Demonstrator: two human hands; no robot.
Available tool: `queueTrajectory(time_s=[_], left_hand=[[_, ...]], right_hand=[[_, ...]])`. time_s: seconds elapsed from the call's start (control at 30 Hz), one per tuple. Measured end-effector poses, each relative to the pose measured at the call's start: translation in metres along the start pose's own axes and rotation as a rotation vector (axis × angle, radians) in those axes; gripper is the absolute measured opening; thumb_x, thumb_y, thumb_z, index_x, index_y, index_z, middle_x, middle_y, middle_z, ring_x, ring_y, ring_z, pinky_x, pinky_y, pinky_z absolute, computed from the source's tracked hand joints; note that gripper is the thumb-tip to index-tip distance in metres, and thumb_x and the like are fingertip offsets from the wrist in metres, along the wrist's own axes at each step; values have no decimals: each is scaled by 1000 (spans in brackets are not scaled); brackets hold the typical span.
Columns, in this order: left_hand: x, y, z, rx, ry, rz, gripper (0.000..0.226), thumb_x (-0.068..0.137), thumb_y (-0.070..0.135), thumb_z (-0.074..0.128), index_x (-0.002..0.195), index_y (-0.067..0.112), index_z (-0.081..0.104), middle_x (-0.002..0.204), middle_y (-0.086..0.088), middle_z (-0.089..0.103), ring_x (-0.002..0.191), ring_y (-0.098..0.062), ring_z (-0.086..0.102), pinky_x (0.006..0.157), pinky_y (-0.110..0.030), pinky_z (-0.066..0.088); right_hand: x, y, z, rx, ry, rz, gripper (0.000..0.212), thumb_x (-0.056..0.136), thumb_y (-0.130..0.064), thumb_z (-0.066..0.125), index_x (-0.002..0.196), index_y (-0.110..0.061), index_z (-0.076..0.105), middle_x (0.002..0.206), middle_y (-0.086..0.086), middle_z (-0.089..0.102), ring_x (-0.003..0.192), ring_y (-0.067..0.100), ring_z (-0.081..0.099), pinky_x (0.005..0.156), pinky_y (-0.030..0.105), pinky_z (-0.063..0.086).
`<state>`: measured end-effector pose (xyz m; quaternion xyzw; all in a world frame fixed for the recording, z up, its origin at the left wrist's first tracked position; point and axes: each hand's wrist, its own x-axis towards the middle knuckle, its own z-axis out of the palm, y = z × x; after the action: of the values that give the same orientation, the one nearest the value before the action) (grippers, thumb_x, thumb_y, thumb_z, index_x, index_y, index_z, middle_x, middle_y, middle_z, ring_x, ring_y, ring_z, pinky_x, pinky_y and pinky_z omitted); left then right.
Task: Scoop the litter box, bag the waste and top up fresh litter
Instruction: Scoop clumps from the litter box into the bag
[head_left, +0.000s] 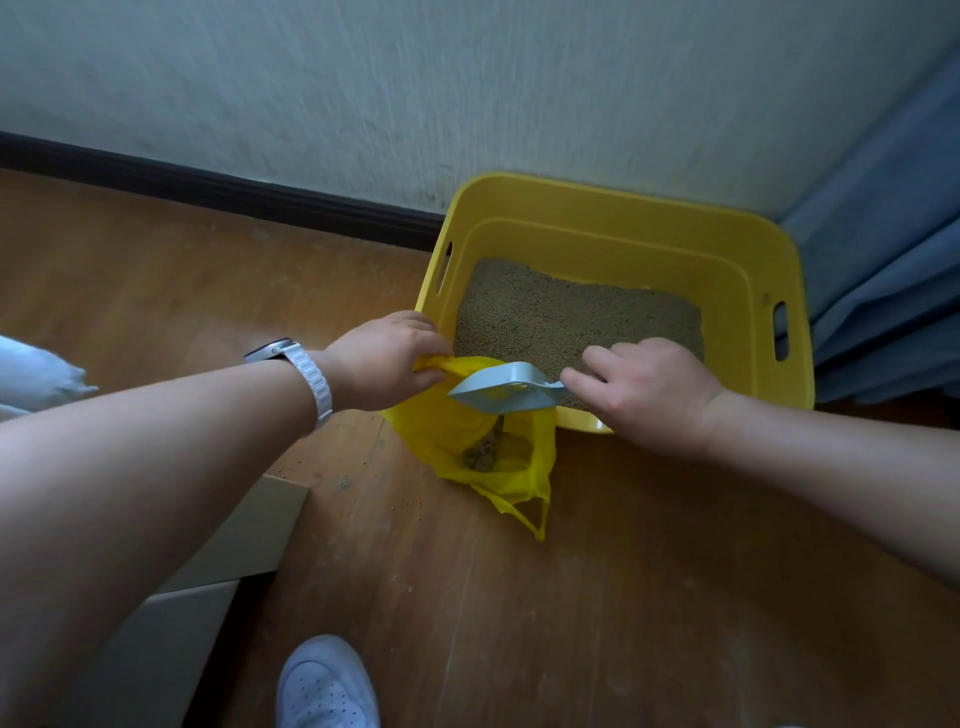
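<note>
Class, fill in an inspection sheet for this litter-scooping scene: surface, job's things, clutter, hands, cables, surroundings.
Surface: wooden floor, with a few stray grains on it.
Job's things: yellow litter box holding litter; yellow bag held open beside the box's near corner, clumps inside; grey-blue scoop tipped over the bag's mouth.
Clutter: flat cardboard piece; white sack at the left edge, contents unclear; white shoe.
Hands: left hand grips the bag's edge; right hand holds the scoop's handle.
Cables: nothing seen.
Surroundings: pale wall, dark skirting board, blue curtain right of the box.
</note>
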<state>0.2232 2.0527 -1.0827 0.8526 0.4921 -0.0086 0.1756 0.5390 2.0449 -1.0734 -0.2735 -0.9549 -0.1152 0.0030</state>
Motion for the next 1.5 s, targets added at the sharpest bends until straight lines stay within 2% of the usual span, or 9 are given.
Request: queueTrajectory(time_s=[0.07,0.23,0.33,0.5,0.6,0.73,0.97,1.37,1.5], left_hand=[[0,1,0,0,0,-3,32,94,38,59,121,21,66,124,-5,62,125,-21,48,104,-38,43],[-1,0,2,11,-6,-8,40,95,47,53,123,22,64,126,-3,61,126,-19,47,103,-37,44],[1,-1,2,21,5,15,39,94,48,51,119,22,67,121,-2,64,120,-19,52,100,-38,47],[3,-3,1,20,2,37,43,92,51,48,112,20,71,107,-1,68,108,-21,57,94,-40,50],[4,-2,2,5,2,41,41,92,49,49,109,19,71,106,-1,69,108,-22,58,93,-40,50],[5,-5,7,-1,18,52,45,92,52,46,106,18,72,102,0,69,106,-22,58,91,-39,51],[9,-14,19,-43,69,89,53,90,58,39,102,19,72,97,4,68,102,-19,57,88,-42,53],[11,-21,34,-89,146,144,50,95,58,37,100,22,72,96,14,64,104,-15,55,104,-49,39],[12,-22,40,-82,175,139,51,96,59,33,99,24,71,95,14,64,105,-13,54,117,-28,15]], right_hand=[[-2,5,-3,27,21,15,11,85,-19,61,92,-13,67,70,7,51,49,27,51,44,28,25],[-13,28,-13,221,-77,245,40,87,-45,40,100,-21,69,73,-2,56,54,21,52,43,21,28],[-17,60,-16,284,-277,382,32,92,-47,43,106,-28,64,83,-7,59,72,16,55,50,27,36],[-25,119,-13,231,-626,516,23,96,-45,48,98,-27,63,76,-6,59,66,12,53,55,31,44],[-29,136,-6,164,-686,524,23,97,-42,47,101,-26,63,73,-5,57,62,11,52,52,28,38],[-25,156,7,-48,-788,437,25,97,-32,44,102,-20,65,81,-1,60,74,18,57,67,33,53],[10,177,21,-423,-919,348,17,98,-15,43,91,-18,59,104,4,63,100,25,58,79,35,40],[19,202,56,-413,-953,316,19,100,-23,44,95,-20,61,98,1,60,95,21,54,82,36,39],[13,210,60,-330,-942,229,20,101,-29,43,88,-21,56,101,1,63,88,20,52,76,34,38]])
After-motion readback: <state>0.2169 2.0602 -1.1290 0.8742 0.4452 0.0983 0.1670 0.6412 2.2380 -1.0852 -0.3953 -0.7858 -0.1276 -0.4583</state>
